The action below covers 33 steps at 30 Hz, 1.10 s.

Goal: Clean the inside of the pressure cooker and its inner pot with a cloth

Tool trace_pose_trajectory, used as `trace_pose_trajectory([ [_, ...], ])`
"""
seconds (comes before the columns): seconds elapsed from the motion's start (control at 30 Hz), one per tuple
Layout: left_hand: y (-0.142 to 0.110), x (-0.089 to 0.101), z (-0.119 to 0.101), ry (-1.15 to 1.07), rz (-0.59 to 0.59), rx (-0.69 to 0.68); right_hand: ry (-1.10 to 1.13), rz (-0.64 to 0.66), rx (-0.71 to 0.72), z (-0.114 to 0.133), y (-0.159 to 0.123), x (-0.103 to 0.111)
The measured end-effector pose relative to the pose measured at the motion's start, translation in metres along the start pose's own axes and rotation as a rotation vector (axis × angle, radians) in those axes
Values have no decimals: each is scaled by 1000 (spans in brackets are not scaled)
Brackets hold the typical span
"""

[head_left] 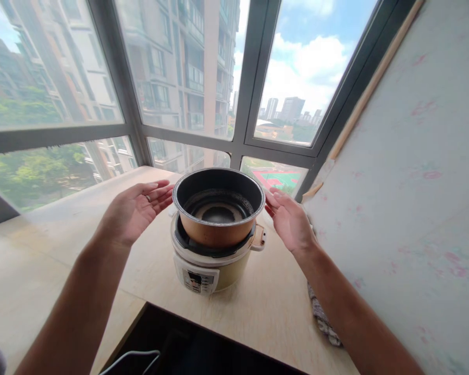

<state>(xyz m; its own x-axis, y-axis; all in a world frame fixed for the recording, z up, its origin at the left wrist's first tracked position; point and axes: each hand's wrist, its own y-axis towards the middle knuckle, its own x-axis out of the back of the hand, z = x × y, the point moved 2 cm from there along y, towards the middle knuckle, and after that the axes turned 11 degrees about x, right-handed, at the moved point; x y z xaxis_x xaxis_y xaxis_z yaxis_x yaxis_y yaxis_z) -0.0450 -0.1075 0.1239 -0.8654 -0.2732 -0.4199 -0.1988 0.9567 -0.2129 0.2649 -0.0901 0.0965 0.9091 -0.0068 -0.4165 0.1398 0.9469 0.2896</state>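
Note:
A round inner pot (218,232), dark inside and copper-coloured outside, stands partly raised out of an electric cooker (234,273). My left hand (135,211) is at the pot's left rim, its fingers stretched out and their tips against the edge. On the opposite side, my right hand (289,219) has its fingertips at the right rim; part of those fingers is hidden behind the pot. Between them the two hands hold the pot up, roughly level. The cooker is pale, with a control panel (198,280) on its front and a handle (260,238) on its right.
The cooker rests on a light countertop (148,271). In front lies a black panel (203,349) with a white cable (135,354). A grey patterned cloth (324,320) lies by the papered wall (414,182) on the right. Framed windows (187,67) rise behind.

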Motion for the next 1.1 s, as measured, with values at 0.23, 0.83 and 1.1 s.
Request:
trace_pose_trajectory([
  [0.23, -37, -52, -12, 14, 140, -145, -42, -44, 327, 37, -1, 7],
  [0.83, -81, -176, 121, -134, 607, 237, -195, -560, 428, 74, -23, 191],
  [1.1, -89, -186, 178, -198, 544, 305, -190, -596, 302, 18, -30, 243],
])
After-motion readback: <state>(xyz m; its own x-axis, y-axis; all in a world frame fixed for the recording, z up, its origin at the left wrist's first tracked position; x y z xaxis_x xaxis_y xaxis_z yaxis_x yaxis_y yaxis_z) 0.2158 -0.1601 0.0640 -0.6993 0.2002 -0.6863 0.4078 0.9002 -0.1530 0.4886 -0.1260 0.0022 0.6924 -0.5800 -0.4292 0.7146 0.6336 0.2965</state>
